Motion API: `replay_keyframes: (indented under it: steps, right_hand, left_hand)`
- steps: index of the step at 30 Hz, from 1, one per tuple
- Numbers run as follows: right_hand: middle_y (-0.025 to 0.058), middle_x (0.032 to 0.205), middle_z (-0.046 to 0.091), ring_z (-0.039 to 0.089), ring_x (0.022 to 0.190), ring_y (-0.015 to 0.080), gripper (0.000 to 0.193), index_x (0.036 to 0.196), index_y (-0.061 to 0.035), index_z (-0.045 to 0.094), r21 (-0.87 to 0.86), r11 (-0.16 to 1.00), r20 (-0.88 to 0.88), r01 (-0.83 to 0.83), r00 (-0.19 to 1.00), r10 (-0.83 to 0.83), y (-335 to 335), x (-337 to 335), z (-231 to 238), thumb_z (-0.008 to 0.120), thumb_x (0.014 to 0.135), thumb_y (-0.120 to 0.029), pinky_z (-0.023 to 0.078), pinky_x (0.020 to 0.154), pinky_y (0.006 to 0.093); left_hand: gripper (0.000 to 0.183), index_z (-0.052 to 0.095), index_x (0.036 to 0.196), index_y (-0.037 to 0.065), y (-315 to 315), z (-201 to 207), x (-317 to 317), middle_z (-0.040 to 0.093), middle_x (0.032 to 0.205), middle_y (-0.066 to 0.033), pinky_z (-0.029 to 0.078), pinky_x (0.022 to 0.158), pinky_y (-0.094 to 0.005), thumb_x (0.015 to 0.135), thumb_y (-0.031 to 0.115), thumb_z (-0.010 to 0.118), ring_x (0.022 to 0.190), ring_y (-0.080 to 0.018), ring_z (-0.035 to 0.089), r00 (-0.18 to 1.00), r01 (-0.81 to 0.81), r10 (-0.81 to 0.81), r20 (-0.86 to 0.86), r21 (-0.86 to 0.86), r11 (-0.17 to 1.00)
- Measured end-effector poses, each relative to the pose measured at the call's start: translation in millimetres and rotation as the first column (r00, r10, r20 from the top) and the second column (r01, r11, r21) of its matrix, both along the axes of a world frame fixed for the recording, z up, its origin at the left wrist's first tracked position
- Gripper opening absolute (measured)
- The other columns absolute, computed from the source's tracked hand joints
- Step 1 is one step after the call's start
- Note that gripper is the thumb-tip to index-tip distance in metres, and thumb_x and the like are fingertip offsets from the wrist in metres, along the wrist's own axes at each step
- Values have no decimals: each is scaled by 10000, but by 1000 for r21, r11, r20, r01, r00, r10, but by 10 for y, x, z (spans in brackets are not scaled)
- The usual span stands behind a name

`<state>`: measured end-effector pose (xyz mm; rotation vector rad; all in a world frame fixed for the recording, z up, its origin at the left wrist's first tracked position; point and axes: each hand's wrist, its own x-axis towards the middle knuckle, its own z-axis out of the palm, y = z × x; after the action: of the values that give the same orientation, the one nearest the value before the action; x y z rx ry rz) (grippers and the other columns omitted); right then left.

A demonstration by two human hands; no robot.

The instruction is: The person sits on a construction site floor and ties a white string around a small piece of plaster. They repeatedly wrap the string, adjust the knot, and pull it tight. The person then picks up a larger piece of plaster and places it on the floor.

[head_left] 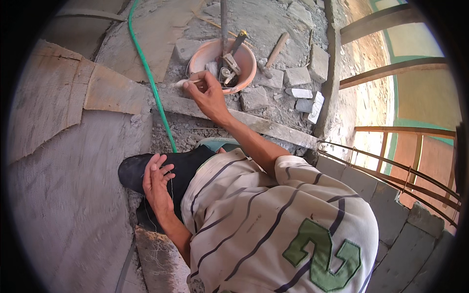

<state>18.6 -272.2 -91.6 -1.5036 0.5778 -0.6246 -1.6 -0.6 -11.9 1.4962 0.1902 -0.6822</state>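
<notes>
**Thin white string: position relative to both hands**

The thin white string (172, 188) runs roughly vertically in the head view, from the fingers of the left hand (157, 184) downward along the wrist, where loose strands trail off near a frayed edge at the lower left. Its upper end is hard to follow; whether the same line continues forward to the right hand cannot be told.

The left hand lies close to the body, resting against a black rounded knee covering (146, 168). Its fingers are loosely extended and narrow-set, with the string passing between or just under the fingertips; a firm pinch cannot be confirmed.

The right hand (207, 95) is extended well forward, away from the body, with the arm nearly straight. It is closed around a small pale object (181, 83) whose end protrudes to the left of the knuckles. This hand sits at the near rim of a round orange plastic basin (244, 73) containing metal tools.

Spatial relation: the two hands are well apart along a near-to-far axis. The left hand is the nearer to the string.

Surroundings: a green hose (151, 83) runs from the top of the view toward the knee. A grey rendered cement wall surface (63, 195) occupies the left side. Grey stone fragments and a wooden-handled hammer (273, 53) lie beyond the basin.
</notes>
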Motion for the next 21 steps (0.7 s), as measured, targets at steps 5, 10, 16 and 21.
replay_keyframes:
  steps: [5,10,16,21]
  right_hand:
    - [72,1030,649,650,868,136,259,1096,2,602,-485,862,-7,148,985,-173,-630,-69,-229,730,939,-161,550,738,284]
    - [142,1010,623,628,852,221,238,1106,6,601,-332,826,-102,455,854,-511,-1345,-721,-648,658,938,-151,520,766,380]
    - [265,1163,658,611,1092,455,489,1223,67,586,-472,862,-845,-185,374,-382,-2571,-2114,-2624,625,818,-205,475,988,513]
    - [151,1364,582,461,1336,454,376,1171,-78,678,-189,862,-982,-471,106,-158,-2427,-2339,-2806,652,840,-255,409,1032,612]
  left_hand:
    - [392,589,1354,0,67,-64,65,666,1259,-161,529,784,-296,1056,249,547,988,-187,679,999,-12,8,46,96,995]
    - [391,591,1350,2,171,-102,138,663,1265,-158,522,807,-294,1041,240,575,986,-184,679,996,-82,77,48,119,989]
    - [422,584,1342,-7,183,-111,148,651,1275,-156,514,832,-300,1020,265,610,1006,-189,668,994,-106,107,-7,81,991]
    - [369,617,1302,4,85,12,183,674,1235,-146,513,815,-311,1023,245,605,991,-195,672,998,-60,59,11,98,993]
